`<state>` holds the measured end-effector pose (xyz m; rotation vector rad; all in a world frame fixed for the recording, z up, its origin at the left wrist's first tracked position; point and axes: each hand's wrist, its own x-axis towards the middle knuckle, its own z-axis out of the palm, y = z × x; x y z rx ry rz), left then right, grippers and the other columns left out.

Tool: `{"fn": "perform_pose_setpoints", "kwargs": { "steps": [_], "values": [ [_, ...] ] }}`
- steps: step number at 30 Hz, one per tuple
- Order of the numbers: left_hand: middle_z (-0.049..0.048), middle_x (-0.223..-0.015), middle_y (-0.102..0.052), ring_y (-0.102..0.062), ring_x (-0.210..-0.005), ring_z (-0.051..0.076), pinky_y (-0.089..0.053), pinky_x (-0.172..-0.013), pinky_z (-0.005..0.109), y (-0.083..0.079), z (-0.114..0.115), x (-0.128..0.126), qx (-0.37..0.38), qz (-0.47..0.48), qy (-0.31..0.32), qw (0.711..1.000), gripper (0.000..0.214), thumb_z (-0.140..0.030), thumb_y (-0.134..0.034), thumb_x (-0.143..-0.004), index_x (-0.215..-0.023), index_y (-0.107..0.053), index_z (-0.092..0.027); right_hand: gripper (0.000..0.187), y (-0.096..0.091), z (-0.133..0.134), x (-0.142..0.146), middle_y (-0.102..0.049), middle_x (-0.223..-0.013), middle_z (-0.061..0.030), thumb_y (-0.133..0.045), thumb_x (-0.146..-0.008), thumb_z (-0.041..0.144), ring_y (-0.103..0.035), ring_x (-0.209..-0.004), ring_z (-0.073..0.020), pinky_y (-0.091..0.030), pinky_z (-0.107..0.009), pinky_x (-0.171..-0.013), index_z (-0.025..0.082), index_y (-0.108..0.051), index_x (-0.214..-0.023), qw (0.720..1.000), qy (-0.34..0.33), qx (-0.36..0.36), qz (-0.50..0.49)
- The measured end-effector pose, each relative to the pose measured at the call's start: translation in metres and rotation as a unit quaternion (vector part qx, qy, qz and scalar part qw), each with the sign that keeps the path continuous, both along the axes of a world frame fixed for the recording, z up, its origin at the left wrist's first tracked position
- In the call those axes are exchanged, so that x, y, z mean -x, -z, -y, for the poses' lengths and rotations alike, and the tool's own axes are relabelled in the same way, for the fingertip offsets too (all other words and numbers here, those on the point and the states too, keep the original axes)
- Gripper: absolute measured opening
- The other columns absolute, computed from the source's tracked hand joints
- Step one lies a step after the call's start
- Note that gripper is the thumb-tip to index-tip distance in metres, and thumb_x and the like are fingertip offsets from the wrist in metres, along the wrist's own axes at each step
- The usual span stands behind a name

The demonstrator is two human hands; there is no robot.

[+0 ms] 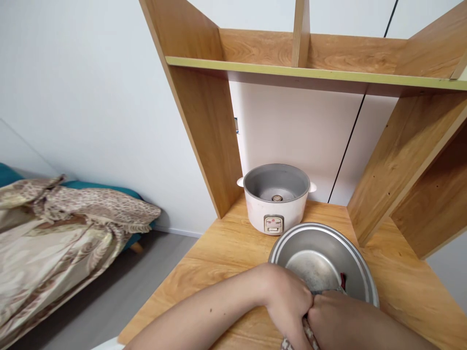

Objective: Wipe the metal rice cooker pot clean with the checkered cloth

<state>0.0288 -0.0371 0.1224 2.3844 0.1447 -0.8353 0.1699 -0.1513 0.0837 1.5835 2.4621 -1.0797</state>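
My left hand [290,299] and my right hand [333,313] are closed and pressed together over the near rim of a grey metal inner pot [314,267]. A brown-and-white patterned cloth [310,333] shows between and below them, bunched in both fists. Past my right knuckles, a small dark red bit [343,281] sticks out over the pot; what it belongs to is hidden. Behind the pot stands a white rice cooker body [255,211], lidless, with its round heating centre visible inside.
Both vessels stand on a wooden desk [197,262] beneath a wooden shelf unit [302,72] with upright side panels. To the left, a teal seat [127,191] is draped with a patterned cover [73,243], and grey floor [160,253] lies between it and the desk.
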Motion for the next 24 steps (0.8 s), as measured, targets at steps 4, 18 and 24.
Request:
{"fn": "perform_pose_setpoints", "kwargs": {
  "steps": [4,18,24],
  "values": [
    [-0.0022,-0.044,-0.049,-0.055,-0.055,0.024,-0.051,-0.066,0.038,0.003,0.000,0.001,-0.002,0.004,-0.001,1.000,0.065,-0.068,-0.096,-0.055,-0.043,-0.043,-0.032,0.033,-0.002,0.000,0.001,-0.091,-0.122,-0.0053,-0.078,-0.087,0.044,-0.081,-0.096,-0.0265,-0.055,-0.032,-0.077,0.027,-0.088,-0.113,1.000,0.003,0.007,0.011],
    [-0.0033,-0.043,-0.049,-0.054,-0.053,0.023,-0.050,-0.064,0.037,0.001,0.000,0.000,0.000,0.010,-0.006,1.000,0.063,-0.066,-0.096,-0.057,-0.043,-0.045,-0.032,0.031,-0.012,0.000,0.003,-0.092,-0.117,-0.0065,-0.076,-0.088,0.039,-0.082,-0.095,-0.0263,-0.057,-0.031,-0.081,0.025,-0.091,-0.112,1.000,-0.002,0.001,0.017],
    [-0.0038,-0.043,-0.047,-0.053,-0.054,0.023,-0.051,-0.064,0.036,-0.006,0.002,0.000,-0.006,-0.003,-0.005,1.000,0.065,-0.070,-0.095,-0.056,-0.044,-0.044,-0.032,0.029,-0.014,0.002,0.002,-0.092,-0.106,-0.0069,-0.071,-0.093,0.040,-0.080,-0.084,-0.0251,-0.054,-0.031,-0.070,0.025,-0.092,-0.107,0.998,-0.007,-0.018,0.053]
  ]
}}
